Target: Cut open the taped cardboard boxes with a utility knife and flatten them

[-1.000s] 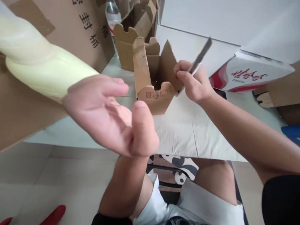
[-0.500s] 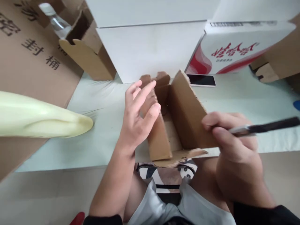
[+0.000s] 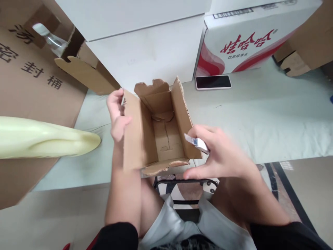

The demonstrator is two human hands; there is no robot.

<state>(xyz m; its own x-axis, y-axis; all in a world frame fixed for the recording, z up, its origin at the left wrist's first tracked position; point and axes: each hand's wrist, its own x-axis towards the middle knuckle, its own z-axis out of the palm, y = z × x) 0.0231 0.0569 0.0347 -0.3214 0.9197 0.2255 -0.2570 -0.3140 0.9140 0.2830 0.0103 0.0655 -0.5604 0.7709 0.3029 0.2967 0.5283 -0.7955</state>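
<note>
A small open cardboard box (image 3: 158, 132) with torn flaps stands at the near edge of a pale covered table (image 3: 260, 114). My left hand (image 3: 116, 116) grips the box's left flap from outside, fingers hooked over its top edge. My right hand (image 3: 218, 154) is closed around a utility knife (image 3: 196, 141), whose metal tip shows next to the box's right wall. The box's inside looks empty.
A phone (image 3: 213, 82) lies face up behind the box. A red-and-white carton (image 3: 244, 45) and white boxes (image 3: 145, 55) stand at the back. Big brown cartons (image 3: 33, 76) and a pale yellow sleeve-like shape (image 3: 47, 139) fill the left. My knees sit below the table edge.
My left hand moved from an open pose onto the box's left flap and took hold. My right hand drew the knife in beside the box's right wall. The camera tilted down over the box.
</note>
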